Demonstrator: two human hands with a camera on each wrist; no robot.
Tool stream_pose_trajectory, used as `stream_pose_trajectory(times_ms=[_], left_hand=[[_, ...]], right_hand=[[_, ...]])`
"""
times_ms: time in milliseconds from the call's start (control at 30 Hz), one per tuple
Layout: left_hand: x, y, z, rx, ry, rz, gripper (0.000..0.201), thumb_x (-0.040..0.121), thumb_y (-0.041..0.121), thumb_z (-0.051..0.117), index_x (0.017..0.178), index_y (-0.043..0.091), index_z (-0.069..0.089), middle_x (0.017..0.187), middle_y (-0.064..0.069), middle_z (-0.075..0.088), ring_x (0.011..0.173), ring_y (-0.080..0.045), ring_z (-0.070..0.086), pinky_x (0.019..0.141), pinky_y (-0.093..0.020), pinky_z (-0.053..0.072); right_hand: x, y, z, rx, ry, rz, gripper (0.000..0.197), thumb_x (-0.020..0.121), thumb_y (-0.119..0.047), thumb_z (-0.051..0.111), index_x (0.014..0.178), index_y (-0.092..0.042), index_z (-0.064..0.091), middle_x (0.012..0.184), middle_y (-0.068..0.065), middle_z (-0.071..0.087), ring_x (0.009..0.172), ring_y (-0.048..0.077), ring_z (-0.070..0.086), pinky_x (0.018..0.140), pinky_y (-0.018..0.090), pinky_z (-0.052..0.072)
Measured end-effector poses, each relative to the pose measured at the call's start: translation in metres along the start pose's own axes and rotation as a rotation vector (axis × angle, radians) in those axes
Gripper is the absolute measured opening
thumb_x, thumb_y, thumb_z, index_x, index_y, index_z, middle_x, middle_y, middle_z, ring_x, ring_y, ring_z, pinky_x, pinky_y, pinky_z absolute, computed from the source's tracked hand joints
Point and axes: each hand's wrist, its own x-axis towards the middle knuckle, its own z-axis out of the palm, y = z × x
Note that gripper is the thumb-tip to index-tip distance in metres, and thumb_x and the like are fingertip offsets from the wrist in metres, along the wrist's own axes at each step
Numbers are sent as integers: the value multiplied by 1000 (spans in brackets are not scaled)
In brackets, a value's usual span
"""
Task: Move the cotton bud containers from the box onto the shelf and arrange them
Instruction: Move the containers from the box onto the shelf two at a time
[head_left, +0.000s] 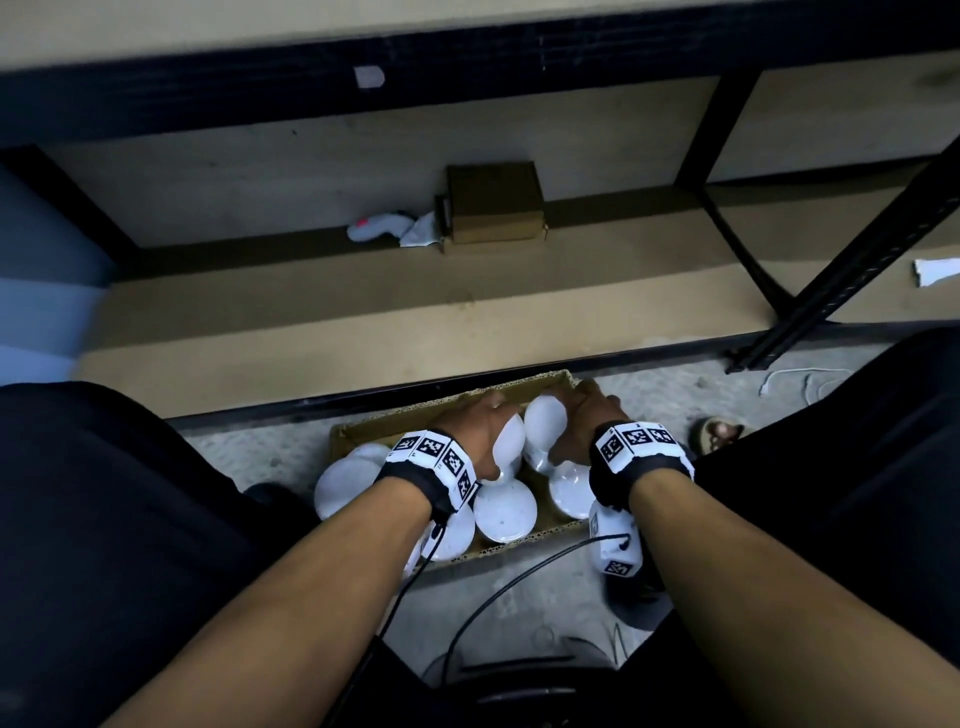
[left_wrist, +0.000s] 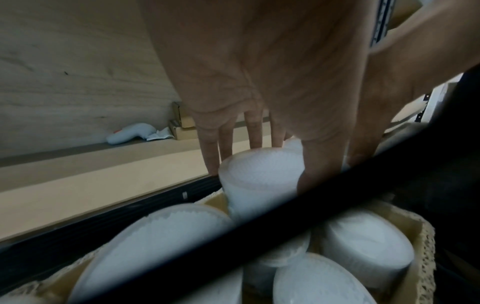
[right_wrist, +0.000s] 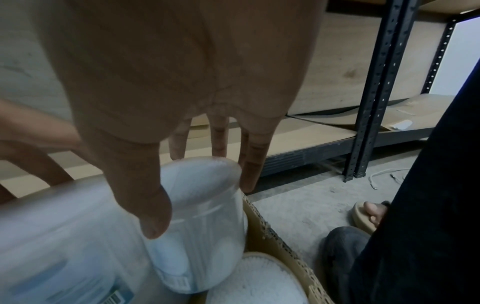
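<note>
both hands (head_left: 524, 423) gripping containers (head_left: 544, 422), shelf (head_left: 363, 322) open

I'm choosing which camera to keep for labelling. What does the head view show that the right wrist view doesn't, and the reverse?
Only the head view: both wrist bands, the left hand gripping its own cotton bud container, and the small brown carton at the back of the shelf.

Only the right wrist view: the right thumb pressed on the container's clear side, and a barcode label.

Both: the right hand gripping a container over the cardboard box.
</note>
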Motion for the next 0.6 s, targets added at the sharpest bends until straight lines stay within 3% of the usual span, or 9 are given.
stream_pose_trajectory(times_ms=[100, 233, 367, 467, 600], left_hand=[[-5, 4, -14, 47, -8, -9, 91, 65, 32, 81, 144, 34, 36, 141, 2, 35, 116, -32, 43, 89, -39, 47], [-14, 9, -40, 71, 28, 1, 93, 63, 35, 81, 144, 35, 35, 139, 2, 36, 114, -31, 44, 90, -43, 49], [-25, 16, -76, 68, 90, 15, 88, 62, 39, 80, 139, 39, 40, 136, 4, 39, 112, -30, 42, 93, -45, 47], [-33, 21, -108, 94, 141, 36, 89, 61, 44, 80, 140, 40, 39, 138, 5, 38, 118, -30, 40, 99, -45, 42], [-50, 31, -151, 161, 202, 84, 86, 59, 54, 72, 138, 44, 38, 136, 3, 38, 116, -30, 40, 99, -43, 38]], right_hand=[[-7, 0, -15, -5, 26, -40, 107, 62, -34, 84, 151, -30, 26, 150, 3, 28, 140, 37, 28, 105, 43, 41], [-23, -8, -45, -53, 53, -139, 102, 52, -47, 83, 141, -43, 35, 142, 4, 39, 133, 36, 39, 100, 43, 46], [-42, -7, -77, -6, 144, -186, 94, 60, -40, 85, 141, -44, 38, 134, 8, 39, 124, 42, 44, 98, 42, 47], [-58, -8, -104, 49, 228, -239, 89, 62, -40, 85, 140, -43, 41, 134, 7, 43, 123, 39, 45, 96, 39, 45], [-82, -13, -140, 95, 323, -344, 85, 53, -54, 79, 131, -43, 47, 134, 2, 51, 125, 31, 48, 102, 42, 44]])
